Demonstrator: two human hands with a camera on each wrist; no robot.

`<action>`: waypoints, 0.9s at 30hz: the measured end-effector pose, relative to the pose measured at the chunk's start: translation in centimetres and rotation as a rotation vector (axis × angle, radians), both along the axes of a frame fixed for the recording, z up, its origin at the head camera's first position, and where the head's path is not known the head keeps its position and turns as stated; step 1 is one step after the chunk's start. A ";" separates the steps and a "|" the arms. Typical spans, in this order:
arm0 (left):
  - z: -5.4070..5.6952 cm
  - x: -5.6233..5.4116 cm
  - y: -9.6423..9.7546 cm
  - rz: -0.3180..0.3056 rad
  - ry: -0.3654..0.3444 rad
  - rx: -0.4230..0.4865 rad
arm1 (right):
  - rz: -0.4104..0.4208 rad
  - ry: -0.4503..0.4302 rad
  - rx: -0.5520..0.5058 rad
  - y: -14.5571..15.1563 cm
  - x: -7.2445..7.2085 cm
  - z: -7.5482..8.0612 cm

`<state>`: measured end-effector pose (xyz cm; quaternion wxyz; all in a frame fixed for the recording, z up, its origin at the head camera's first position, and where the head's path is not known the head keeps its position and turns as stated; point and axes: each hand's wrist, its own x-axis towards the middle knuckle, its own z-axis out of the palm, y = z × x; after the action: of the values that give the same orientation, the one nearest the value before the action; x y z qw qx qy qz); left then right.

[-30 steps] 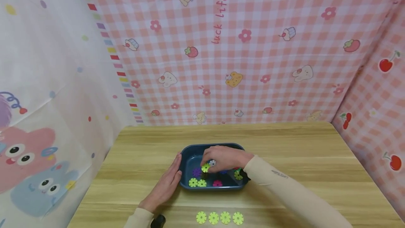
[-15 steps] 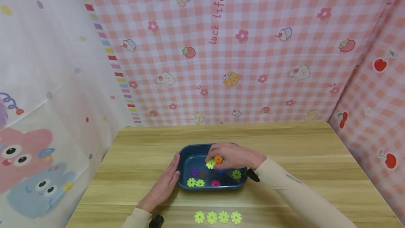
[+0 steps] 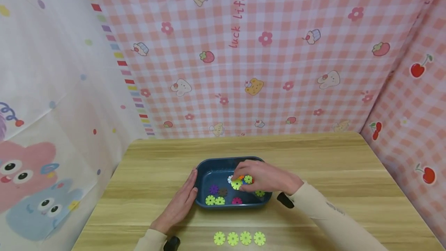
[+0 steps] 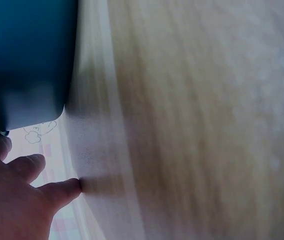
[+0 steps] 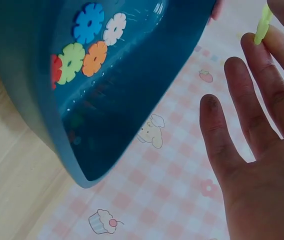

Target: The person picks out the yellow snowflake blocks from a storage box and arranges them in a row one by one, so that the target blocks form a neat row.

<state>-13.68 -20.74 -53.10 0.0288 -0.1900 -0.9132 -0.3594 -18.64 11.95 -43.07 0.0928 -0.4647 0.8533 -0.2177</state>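
Observation:
A dark blue rectangular tray [image 3: 231, 207] holds loose snowflake discs: yellow-green discs [image 3: 210, 200], a purple disc [image 3: 214, 189], a brown disc [image 3: 223, 192] and a magenta disc [image 3: 237, 201]. My right hand [image 3: 265, 176] is over the tray, pinching a yellow-green snowflake disc [image 3: 236, 184] between thumb and index finger. In the right wrist view that disc [image 5: 263, 25] shows edge-on, the other fingers spread apart. Below it in the tray lie blue [image 5: 88, 23], white [image 5: 115, 29] and orange [image 5: 94, 58] discs. My left hand [image 3: 178, 206] rests with straight fingers along the tray's left side.
Several yellow-green discs [image 3: 232, 238] lie in a row on the wooden table [image 3: 313, 154] in front of the tray. Behind the table hangs a pink checked cloth [image 3: 223, 69], with more printed cloth at both sides.
My right hand has moved to the right over the tray with the yellow-green snowflake disc pinched, uncovering the brown disc. My left hand stays at the tray's side.

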 end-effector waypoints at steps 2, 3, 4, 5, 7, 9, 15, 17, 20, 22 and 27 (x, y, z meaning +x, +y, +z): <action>0.0 0.0 0.0 -0.001 0.006 0.001 | 0.007 0.015 -0.013 0.2 0.3 -0.2; 0.0 0.0 0.0 -0.002 0.008 0.000 | 0.010 0.023 -0.021 0.3 0.4 -0.3; -0.1 0.0 0.0 -0.002 0.011 -0.001 | 0.013 0.030 -0.030 0.4 0.6 -0.3; -0.1 0.0 0.0 -0.003 0.012 0.001 | 0.014 0.037 -0.038 0.5 0.7 -0.4; -0.1 0.0 0.0 -0.003 0.016 0.001 | 0.015 0.048 -0.054 0.8 1.0 -0.5; -0.1 0.0 0.0 -0.001 0.007 -0.004 | 0.013 0.057 -0.070 1.0 1.2 -0.7; 0.0 0.0 0.1 0.002 0.002 0.000 | -0.009 0.065 -0.102 1.6 2.0 -1.1; 0.0 0.0 0.1 -0.003 0.012 0.003 | -0.014 0.066 -0.109 1.8 2.2 -1.3; 0.0 0.0 0.1 -0.003 0.018 0.004 | -0.020 0.080 -0.129 2.1 2.5 -1.5; 0.0 0.0 0.1 0.001 0.015 -0.002 | -0.028 0.090 -0.143 2.2 2.8 -1.7; 0.0 0.1 0.1 0.004 0.008 0.003 | -0.069 0.083 -0.175 2.5 3.5 -2.0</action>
<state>-13.59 -20.64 -53.06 0.0334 -0.1897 -0.9130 -0.3597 -15.14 14.50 -45.11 0.0088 -0.4499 0.8496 -0.2752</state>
